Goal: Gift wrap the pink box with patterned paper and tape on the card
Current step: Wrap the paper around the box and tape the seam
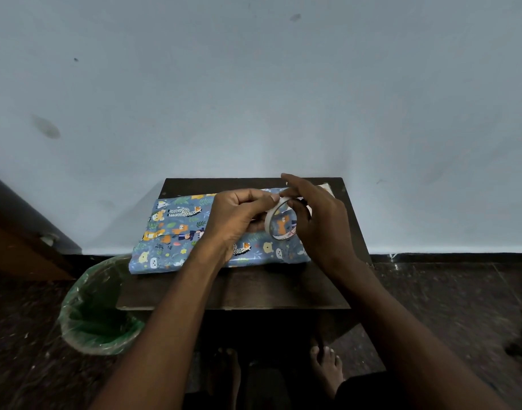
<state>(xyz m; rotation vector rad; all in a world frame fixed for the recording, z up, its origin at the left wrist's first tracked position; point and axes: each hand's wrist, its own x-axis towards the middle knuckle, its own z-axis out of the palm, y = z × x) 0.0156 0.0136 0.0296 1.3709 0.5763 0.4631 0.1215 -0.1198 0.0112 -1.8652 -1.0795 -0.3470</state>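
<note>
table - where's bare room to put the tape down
Bare table lies along the near edge, in front of the parcel, and in a thin strip behind it by the wall. The right side is crowded: both hands hold the tape there.

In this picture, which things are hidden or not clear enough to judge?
- Pink box: head view, fully covered by the patterned paper.
- Card: only a pale corner shows behind the right hand.
- Loose end of the tape roll: too small; the left hand pinches there.
- Print inside the roll: too small to read.
</note>
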